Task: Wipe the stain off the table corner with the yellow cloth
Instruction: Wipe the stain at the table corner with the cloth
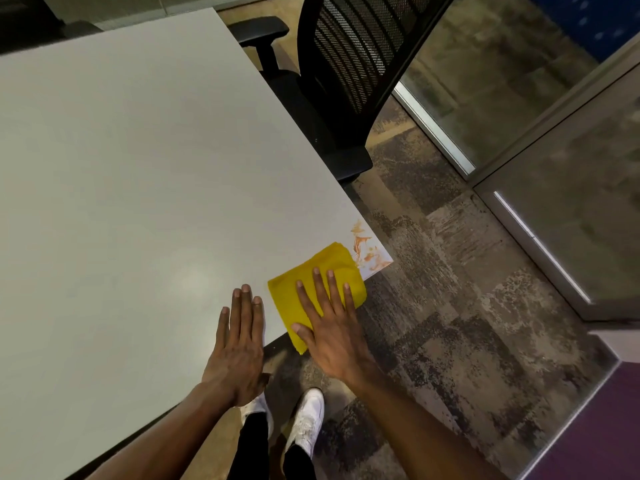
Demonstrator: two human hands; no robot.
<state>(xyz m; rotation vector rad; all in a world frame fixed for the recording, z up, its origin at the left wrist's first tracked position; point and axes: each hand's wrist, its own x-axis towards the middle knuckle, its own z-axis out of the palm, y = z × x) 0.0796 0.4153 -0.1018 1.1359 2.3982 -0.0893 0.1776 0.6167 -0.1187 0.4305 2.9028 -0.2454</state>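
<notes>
An orange-brown stain [367, 250] is smeared on the near right corner of the white table [138, 174]. A folded yellow cloth [311, 271] lies flat just left of the stain, its near end hanging a little over the table edge. My right hand [329, 323] presses flat on the cloth with fingers spread, fingertips pointing toward the stain. My left hand [240, 344] rests palm down on the bare tabletop beside the cloth, fingers straight and together, holding nothing.
A black mesh office chair [346, 64] is pushed against the table's right edge beyond the stain. Patterned carpet [450, 306] and glass partitions [519, 98] lie to the right. My white shoes [308, 420] stand below the table's near edge.
</notes>
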